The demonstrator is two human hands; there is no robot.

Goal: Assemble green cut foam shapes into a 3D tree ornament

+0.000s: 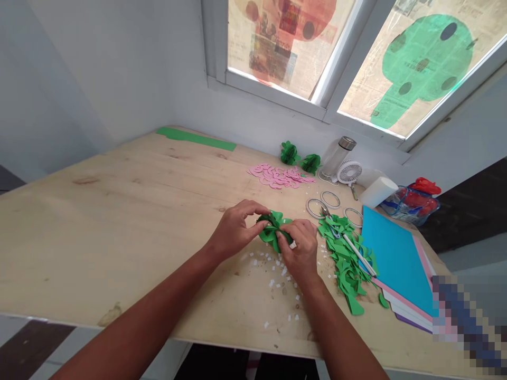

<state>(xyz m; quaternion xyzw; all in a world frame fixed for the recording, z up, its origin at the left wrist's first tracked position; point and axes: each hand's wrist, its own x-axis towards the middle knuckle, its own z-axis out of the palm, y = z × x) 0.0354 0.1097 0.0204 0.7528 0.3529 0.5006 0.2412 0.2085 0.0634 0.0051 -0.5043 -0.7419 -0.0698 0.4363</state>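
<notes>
Between my two hands is a green paper flower (pixel 276 217) made of layered, folded pieces, held just above the wooden table. My left hand (pixel 240 227) pinches its left edge between thumb and fingers. On the other side, my right hand (pixel 300 244) grips the right edge, thumb pressed near the middle folds. Small white paper bits (pixel 277 272) lie scattered beneath and in front of the hands. Two similar green paper flowers (pixel 289 152) stand by the wall. A heap of pink paper cutouts (pixel 277 176) spreads beyond my hands.
Right of my hands lie green paper scraps (pixel 348 258) with pliers (pixel 330 221), a white stick-like tool (pixel 358 255) and tape rings (pixel 316 208). Coloured sheets (pixel 396 253), a white roll (pixel 379 191), a bottle (pixel 336 157) and a small fan (pixel 349 172) stand farther right. A green strip (pixel 196 138) lies far left.
</notes>
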